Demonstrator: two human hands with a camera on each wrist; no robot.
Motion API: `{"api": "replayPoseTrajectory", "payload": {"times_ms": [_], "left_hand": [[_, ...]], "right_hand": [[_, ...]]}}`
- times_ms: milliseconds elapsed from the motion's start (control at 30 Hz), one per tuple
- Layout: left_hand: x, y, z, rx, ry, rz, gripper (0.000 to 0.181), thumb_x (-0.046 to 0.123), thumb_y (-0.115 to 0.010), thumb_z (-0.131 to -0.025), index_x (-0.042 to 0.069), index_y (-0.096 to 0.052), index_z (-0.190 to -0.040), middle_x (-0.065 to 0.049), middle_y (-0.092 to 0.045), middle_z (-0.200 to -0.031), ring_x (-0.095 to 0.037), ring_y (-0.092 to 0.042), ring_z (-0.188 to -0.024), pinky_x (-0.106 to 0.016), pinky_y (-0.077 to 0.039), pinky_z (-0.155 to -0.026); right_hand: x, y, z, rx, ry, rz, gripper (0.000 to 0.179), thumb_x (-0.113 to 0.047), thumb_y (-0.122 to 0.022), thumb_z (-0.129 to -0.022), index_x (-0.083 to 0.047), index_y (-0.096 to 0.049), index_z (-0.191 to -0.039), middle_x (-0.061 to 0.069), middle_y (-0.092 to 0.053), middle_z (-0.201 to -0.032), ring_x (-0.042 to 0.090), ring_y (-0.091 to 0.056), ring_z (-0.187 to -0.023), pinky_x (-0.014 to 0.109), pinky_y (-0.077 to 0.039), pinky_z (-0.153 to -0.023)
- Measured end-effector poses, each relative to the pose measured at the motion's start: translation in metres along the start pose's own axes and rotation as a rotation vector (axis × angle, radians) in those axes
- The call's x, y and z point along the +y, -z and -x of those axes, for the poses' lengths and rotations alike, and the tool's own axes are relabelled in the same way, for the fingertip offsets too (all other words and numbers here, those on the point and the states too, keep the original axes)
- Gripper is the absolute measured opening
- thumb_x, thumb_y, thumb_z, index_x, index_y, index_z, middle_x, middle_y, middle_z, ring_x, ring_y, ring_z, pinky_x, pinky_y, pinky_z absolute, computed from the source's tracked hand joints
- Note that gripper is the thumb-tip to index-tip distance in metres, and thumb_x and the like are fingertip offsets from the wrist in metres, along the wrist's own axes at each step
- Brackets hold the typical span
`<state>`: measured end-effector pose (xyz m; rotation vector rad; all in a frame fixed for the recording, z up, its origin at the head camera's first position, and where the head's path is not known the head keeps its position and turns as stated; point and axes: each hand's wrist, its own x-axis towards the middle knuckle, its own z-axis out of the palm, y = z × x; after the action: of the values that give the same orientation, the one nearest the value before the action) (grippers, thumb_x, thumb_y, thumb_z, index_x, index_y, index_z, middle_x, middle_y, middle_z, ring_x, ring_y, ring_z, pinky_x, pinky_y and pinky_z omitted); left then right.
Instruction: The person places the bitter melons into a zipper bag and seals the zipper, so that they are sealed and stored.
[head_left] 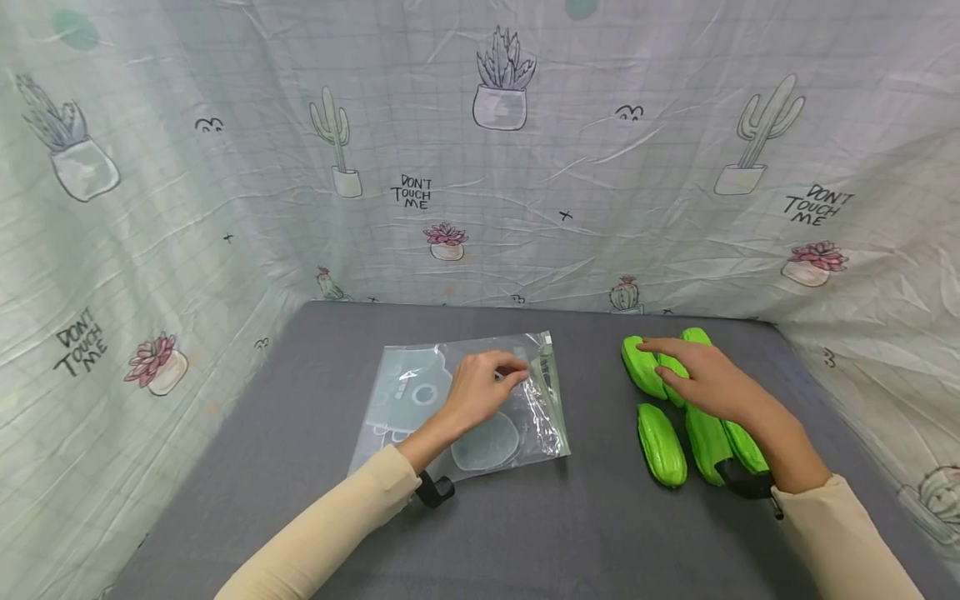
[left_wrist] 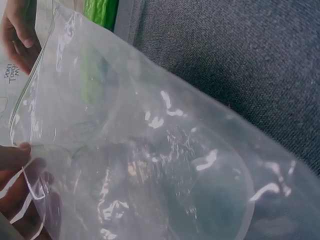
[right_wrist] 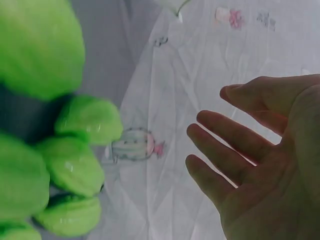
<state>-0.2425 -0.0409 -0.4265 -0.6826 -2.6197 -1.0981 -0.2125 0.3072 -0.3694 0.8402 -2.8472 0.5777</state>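
A clear zip bag (head_left: 487, 442) with a pale blue printed pattern lies on the grey table, its green-edged zip end to the right. My left hand (head_left: 480, 385) is over it. In the left wrist view, the thumb and fingers (left_wrist: 17, 157) pinch the plastic near the zip end, and the film is lifted toward the camera. To the right, my right hand (head_left: 712, 382) hovers above several bright green ridged gourd-like vegetables (head_left: 662, 446), partly covering them. The right wrist view shows its fingers (right_wrist: 220, 175) spread and relaxed, holding nothing, apart from the vegetables.
A grey cloth covers the table (head_left: 592, 533). White curtains (head_left: 570, 167) printed with cacti and lettering hang behind and on both sides. Black straps (head_left: 435, 490) sit on both wrists.
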Motion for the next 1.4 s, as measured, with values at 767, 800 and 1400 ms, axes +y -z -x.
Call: {"api": "replayPoseTrajectory", "payload": {"times_ms": [767, 800, 1400], "left_hand": [[-0.002, 0.001, 0.002, 0.028, -0.014, 0.025, 0.019, 0.020, -0.076, -0.094, 0.017, -0.078, -0.113, -0.001, -0.081, -0.098, -0.015, -0.075, -0.083, -0.021, -0.052, -0.063], [-0.002, 0.001, 0.001, 0.027, -0.013, 0.025, 0.020, 0.020, -0.076, -0.094, 0.018, -0.078, -0.114, 0.000, -0.081, -0.099, -0.014, -0.075, -0.083, -0.021, -0.051, -0.062], [-0.001, 0.003, 0.000, 0.007, -0.025, 0.043, 0.024, 0.017, -0.076, -0.093, 0.020, -0.078, -0.117, -0.002, -0.081, -0.098, -0.012, -0.073, -0.077, -0.019, -0.035, -0.042]], "right_hand": [[0.072, 0.025, 0.002, -0.035, -0.259, -0.045, 0.040, -0.015, -0.050, -0.108, -0.003, -0.052, -0.146, 0.033, -0.054, -0.145, 0.056, -0.058, -0.124, 0.068, -0.049, -0.096], [0.075, 0.024, 0.002, -0.046, -0.273, -0.057, 0.041, -0.016, -0.049, -0.109, -0.002, -0.051, -0.147, 0.034, -0.053, -0.145, 0.057, -0.057, -0.125, 0.068, -0.049, -0.096], [0.124, 0.015, 0.004, -0.106, -0.434, -0.116, 0.049, -0.021, -0.046, -0.110, 0.008, -0.041, -0.149, 0.043, -0.049, -0.143, 0.060, -0.051, -0.127, 0.065, -0.050, -0.093]]}}
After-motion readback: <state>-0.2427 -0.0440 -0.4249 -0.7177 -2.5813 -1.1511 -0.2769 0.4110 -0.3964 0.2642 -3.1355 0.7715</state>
